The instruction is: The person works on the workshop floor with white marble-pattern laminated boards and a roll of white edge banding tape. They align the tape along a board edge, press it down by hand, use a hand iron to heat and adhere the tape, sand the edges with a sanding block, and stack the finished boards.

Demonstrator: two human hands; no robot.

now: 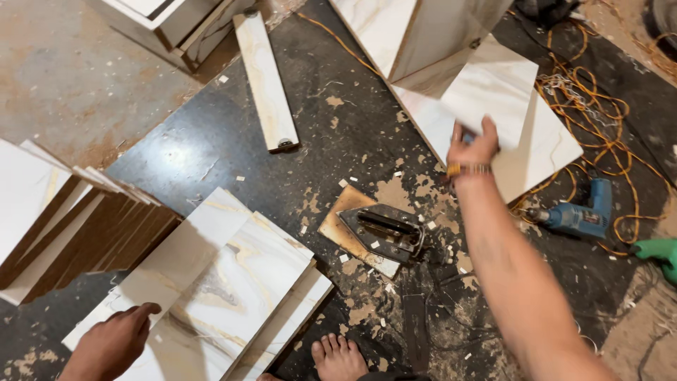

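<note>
My right hand (474,147) reaches forward and grips the near edge of a white marble-patterned panel (493,88), lifted slightly above another such panel (546,144) on the floor. My left hand (113,342) rests flat on the top board of a stack of marble-patterned boards (233,282) at the lower left, fingers together, holding nothing. My bare foot (338,356) stands just right of that stack.
A clothes iron (384,231) lies on a small scorched board at centre. A blue power drill (578,215), a green tool (659,254) and tangled orange cable (599,113) lie right. A narrow strip (266,81) lies ahead. Boards lean at left (77,226). White cabinet pieces (416,35) stand behind.
</note>
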